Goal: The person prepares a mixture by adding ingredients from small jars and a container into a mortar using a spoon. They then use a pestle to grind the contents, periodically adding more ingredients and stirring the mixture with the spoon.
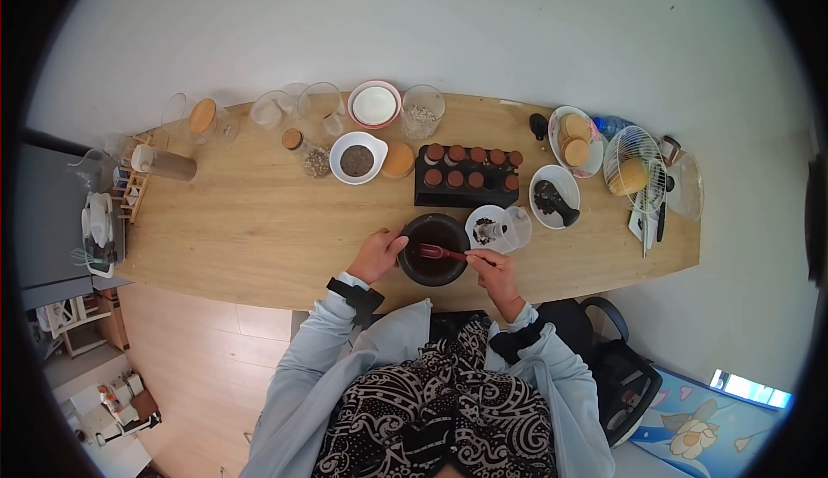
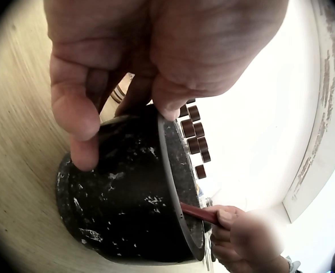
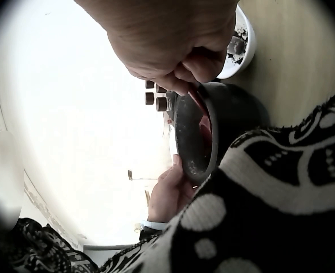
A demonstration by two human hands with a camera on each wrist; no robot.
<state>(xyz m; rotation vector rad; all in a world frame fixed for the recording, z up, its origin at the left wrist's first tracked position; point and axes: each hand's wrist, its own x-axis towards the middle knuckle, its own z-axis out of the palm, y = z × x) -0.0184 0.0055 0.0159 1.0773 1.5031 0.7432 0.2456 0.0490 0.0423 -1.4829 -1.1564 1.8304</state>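
Note:
A black mortar (image 1: 434,280) with pale scuffs on its outer wall stands near the table's front edge. My left hand (image 1: 377,256) grips it at the left side. In the left wrist view, the thumb lies at the rim while fingers reach down the wall (image 2: 133,193). Between thumb and fingers, my right hand (image 1: 498,279) pinches the handle of a dark red spoon (image 1: 442,252). The spoon's head is inside the mortar, as the right wrist view also shows. What lies at the mortar's bottom is too dark to make out.
Just behind stands a black rack (image 1: 461,195) of brown-capped jars. Right of the mortar are a white bowl (image 1: 476,213) with dark bits and a clear cup, and another white bowl (image 1: 565,178) holding a black pestle (image 1: 561,209). A white dish (image 1: 356,179) holds dark grounds.

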